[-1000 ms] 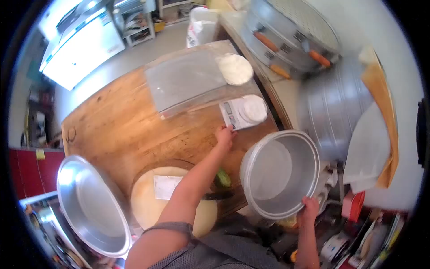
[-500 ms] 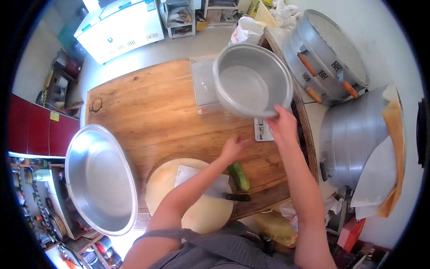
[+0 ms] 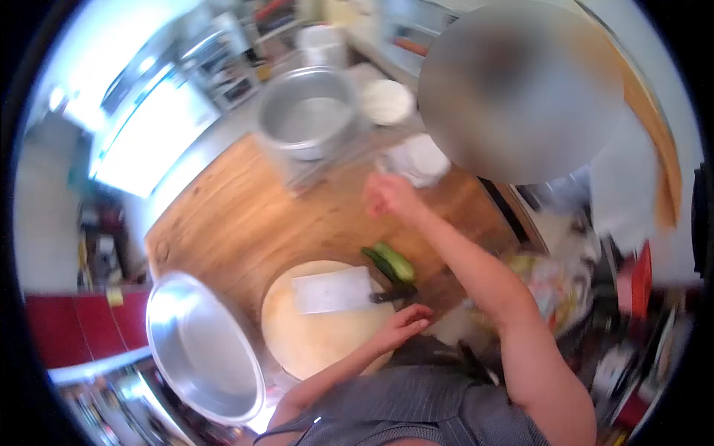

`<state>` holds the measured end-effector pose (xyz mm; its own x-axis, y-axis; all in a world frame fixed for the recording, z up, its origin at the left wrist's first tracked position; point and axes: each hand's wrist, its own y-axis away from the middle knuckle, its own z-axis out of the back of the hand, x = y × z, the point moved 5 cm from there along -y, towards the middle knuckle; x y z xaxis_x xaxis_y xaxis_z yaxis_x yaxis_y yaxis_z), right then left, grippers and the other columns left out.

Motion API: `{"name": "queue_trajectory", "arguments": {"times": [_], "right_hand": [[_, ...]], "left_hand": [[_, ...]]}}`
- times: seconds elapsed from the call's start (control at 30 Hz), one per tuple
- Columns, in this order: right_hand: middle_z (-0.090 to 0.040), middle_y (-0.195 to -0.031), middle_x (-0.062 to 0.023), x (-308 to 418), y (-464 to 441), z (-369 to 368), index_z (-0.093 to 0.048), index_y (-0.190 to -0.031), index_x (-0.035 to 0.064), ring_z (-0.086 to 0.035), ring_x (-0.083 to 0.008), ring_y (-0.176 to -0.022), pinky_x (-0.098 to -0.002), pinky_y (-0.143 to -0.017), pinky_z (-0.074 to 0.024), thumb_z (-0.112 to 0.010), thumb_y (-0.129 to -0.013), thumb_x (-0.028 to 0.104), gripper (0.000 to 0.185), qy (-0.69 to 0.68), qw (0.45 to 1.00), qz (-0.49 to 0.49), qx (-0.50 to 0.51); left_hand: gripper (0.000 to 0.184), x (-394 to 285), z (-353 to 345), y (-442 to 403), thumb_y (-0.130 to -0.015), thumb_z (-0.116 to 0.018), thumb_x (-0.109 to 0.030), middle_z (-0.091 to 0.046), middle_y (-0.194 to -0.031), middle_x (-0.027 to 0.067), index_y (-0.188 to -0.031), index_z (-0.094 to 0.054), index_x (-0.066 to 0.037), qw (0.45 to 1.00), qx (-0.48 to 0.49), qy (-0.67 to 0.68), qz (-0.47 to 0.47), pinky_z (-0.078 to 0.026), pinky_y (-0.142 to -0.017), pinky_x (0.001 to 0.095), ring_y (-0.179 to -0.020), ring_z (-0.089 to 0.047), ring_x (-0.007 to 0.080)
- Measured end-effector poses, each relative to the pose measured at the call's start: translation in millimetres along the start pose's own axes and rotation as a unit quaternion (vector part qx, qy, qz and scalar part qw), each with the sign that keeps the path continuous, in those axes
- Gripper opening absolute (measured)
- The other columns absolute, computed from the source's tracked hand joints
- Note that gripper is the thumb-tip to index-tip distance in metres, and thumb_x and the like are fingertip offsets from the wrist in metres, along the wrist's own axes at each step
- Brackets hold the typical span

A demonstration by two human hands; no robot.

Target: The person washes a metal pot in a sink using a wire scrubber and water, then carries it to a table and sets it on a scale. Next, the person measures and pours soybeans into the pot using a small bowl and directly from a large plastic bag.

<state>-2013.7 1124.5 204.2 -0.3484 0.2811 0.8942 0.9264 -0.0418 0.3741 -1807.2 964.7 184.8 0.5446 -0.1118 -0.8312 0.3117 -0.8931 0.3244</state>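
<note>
My left hand point(image 3: 406, 327) is above the lower right edge of the round chopping board point(image 3: 342, 334), fingers stretched out and holding nothing. A cleaver point(image 3: 335, 290) lies on the board with its dark handle pointing right, just beyond that hand. Two green zucchini-like vegetables point(image 3: 394, 264) lie on the wooden table beside the handle. Motion blur smears my right hand point(image 3: 390, 197) over the table, so its fingers are unclear. A blurred white object point(image 3: 418, 160) is close to it. The deep metal basin point(image 3: 279, 119) rests on a clear plastic container at the table's far end.
A large oval metal basin point(image 3: 204, 349) is tilted at the left of the wooden table point(image 3: 223, 208). A white round container point(image 3: 387, 102) is beyond the far end. A round grey blur point(image 3: 520, 93) hides the upper right. Plastic bags point(image 3: 554, 286) are at the lower right.
My right hand has let go of the deep basin, which now stands farther left. My left hand has come back toward me, beside the board. The view has turned right, and white objects have come into sight.
</note>
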Motion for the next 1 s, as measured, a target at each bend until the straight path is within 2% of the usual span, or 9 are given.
{"name": "queue_trajectory", "arguments": {"times": [0.13, 0.27, 0.3, 0.5, 0.57, 0.63, 0.8, 0.87, 1.0], "right_hand": [[-0.064, -0.071, -0.0076, -107.0, 203.2, 62.9, -0.058, -0.086, 0.0036, -0.061, -0.0141, -0.054, -0.0277, -0.048, -0.0502, -0.054, -0.093, 0.046, 0.043, 0.047, 0.994, -0.016, -0.099], [-0.06, -0.074, -0.0053, -213.3, 400.3, 98.7, -0.059, -0.085, 0.0036, -0.061, -0.0137, -0.059, -0.0289, -0.051, -0.0522, -0.055, -0.092, 0.047, 0.044, -0.038, 0.941, -0.148, -0.303], [-0.06, -0.074, -0.0053, -244.6, 441.6, 111.8, -0.059, -0.085, 0.0036, -0.061, -0.0137, -0.059, -0.0289, -0.051, -0.0522, -0.055, -0.092, 0.047, 0.044, -0.071, 0.926, -0.142, -0.342], [-0.058, -0.062, -0.0118, -490.2, 674.5, 71.3, -0.056, -0.084, 0.0019, -0.059, -0.0218, -0.046, -0.0351, -0.038, -0.0466, -0.057, -0.091, 0.046, 0.045, -0.14, 0.739, -0.164, -0.638], [-0.055, -0.06, -0.0109, -553.4, 726.4, 23.0, -0.057, -0.088, 0.0022, -0.057, -0.0217, -0.043, -0.035, -0.035, -0.046, -0.058, -0.09, 0.046, 0.044, -0.387, 0.601, -0.199, -0.671], [-0.059, -0.068, -0.0092, -625.7, 750.8, -15.0, -0.058, -0.089, 0.0033, -0.059, -0.0181, -0.049, -0.0313, -0.043, -0.0516, -0.061, -0.085, 0.049, 0.046, -0.47, 0.55, -0.154, -0.673], [-0.057, -0.067, -0.0098, -724.2, 793.1, -26.3, -0.057, -0.096, 0.0044, -0.058, -0.0199, -0.049, -0.0336, -0.043, -0.0515, -0.064, -0.082, 0.053, 0.051, -0.477, 0.515, -0.152, -0.695], [-0.057, -0.068, -0.0098, -757.3, 794.2, -6.4, -0.058, -0.1, 0.0049, -0.057, -0.0205, -0.048, -0.0341, -0.042, -0.0512, -0.065, -0.081, 0.053, 0.052, -0.481, 0.509, -0.158, -0.697], [-0.056, -0.087, -0.0138, -841.5, 770.2, 40.9, -0.053, -0.117, 0.0061, -0.059, -0.0266, -0.067, -0.04, -0.058, -0.0536, -0.067, -0.079, 0.055, 0.064, -0.482, 0.563, -0.148, -0.654]], "left_hand": [[0.034, 39.3, -97.5, 2.2, -0.095, -0.054, -0.023, -0.058, -0.115, 0.0065, -0.122, -0.053, -0.002, 0.966, 0.242, -0.038, 0.086, -0.042, -0.096, 0.0325, -0.108, -0.055, 0.0167], [0.039, 74.9, -148.2, 6.7, -0.094, -0.055, -0.028, -0.058, -0.118, 0.009, -0.121, -0.054, 0.0, 0.917, 0.319, -0.107, 0.214, -0.039, -0.1, 0.0351, -0.113, -0.053, 0.0209], [0.032, 86.1, -161.4, 3.6, -0.094, -0.053, -0.018, -0.059, -0.116, 0.0048, -0.122, -0.055, -0.002, 0.915, 0.309, -0.1, 0.24, -0.038, -0.099, 0.0296, -0.11, -0.053, 0.0153], [0.039, 165.2, -216.1, 35.3, -0.094, -0.054, -0.021, -0.054, -0.126, 0.0063, -0.129, -0.051, -0.005, 0.797, 0.396, -0.342, 0.302, -0.034, -0.102, 0.0293, -0.119, -0.047, 0.0172], [0.045, 234.3, -172.8, 54.9, -0.094, -0.055, -0.023, -0.048, -0.133, 0.008, -0.134, -0.046, -0.005, 0.77, 0.367, -0.353, 0.384, -0.032, -0.105, 0.0313, -0.125, -0.042, 0.0206], [0.052, 266.4, -121.8, 70.0, -0.092, -0.058, -0.022, -0.042, -0.139, 0.0108, -0.138, -0.041, -0.004, 0.746, 0.395, -0.429, 0.322, -0.029, -0.108, 0.0326, -0.129, -0.038, 0.0234], [0.075, 289.8, -79.0, 151.6, -0.089, -0.063, -0.023, -0.032, -0.147, 0.0149, -0.148, -0.021, -0.005, 0.757, 0.324, -0.36, 0.439, -0.029, -0.11, 0.036, -0.129, -0.038, 0.026], [0.066, 298.0, 58.0, 179.5, -0.092, -0.058, -0.023, -0.041, -0.14, 0.0155, -0.146, -0.026, -0.004, 0.756, 0.136, -0.281, 0.575, -0.037, -0.104, 0.0364, -0.126, -0.042, 0.025], [0.055, 237.5, 80.6, 239.0, -0.088, -0.063, -0.021, -0.052, -0.126, 0.014, -0.134, -0.041, -0.002, 0.727, 0.127, -0.42, 0.529, -0.044, -0.093, 0.0339, -0.112, -0.052, 0.0223]]}}
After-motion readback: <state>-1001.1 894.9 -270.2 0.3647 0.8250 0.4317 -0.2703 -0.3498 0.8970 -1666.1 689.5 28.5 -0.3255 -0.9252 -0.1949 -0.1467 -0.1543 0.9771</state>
